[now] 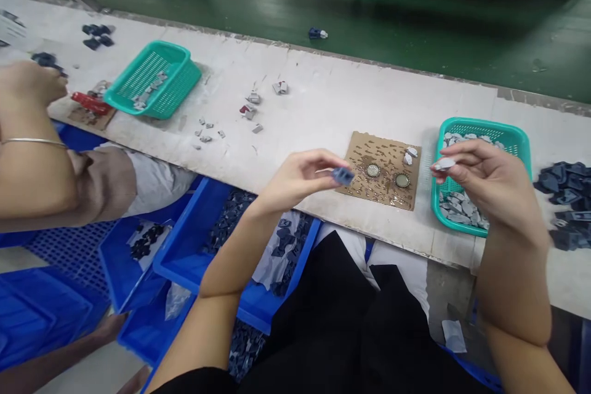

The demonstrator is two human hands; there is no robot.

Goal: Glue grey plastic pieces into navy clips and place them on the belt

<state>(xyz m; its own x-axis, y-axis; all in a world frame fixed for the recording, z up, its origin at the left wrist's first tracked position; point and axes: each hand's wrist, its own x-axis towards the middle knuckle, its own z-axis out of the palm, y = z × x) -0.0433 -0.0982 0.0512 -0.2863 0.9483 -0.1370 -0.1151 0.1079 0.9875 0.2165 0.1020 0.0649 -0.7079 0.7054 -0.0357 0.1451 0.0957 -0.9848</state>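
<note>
Between the thumb and fingers of my left hand (305, 178) is a small dark blue plastic part (343, 176), held just off the left edge of a brown board (383, 151). My right hand (489, 178) pinches a small light grey plastic part (445, 164) above the left rim of a green basket (521, 135). More grey pieces (462, 206) lie inside that basket. On the board, which is spotted with glossy drips, sit two round metal caps (402, 180) and a pair of small whitish pieces (409, 155).
Dark blue parts (566, 184) are heaped at the far right. Another green basket (180, 80) stands left, near a co-worker's arm (34, 154). Loose grey pieces (252, 98) lie mid-table. Blue bins (184, 252) of dark parts sit below the table edge.
</note>
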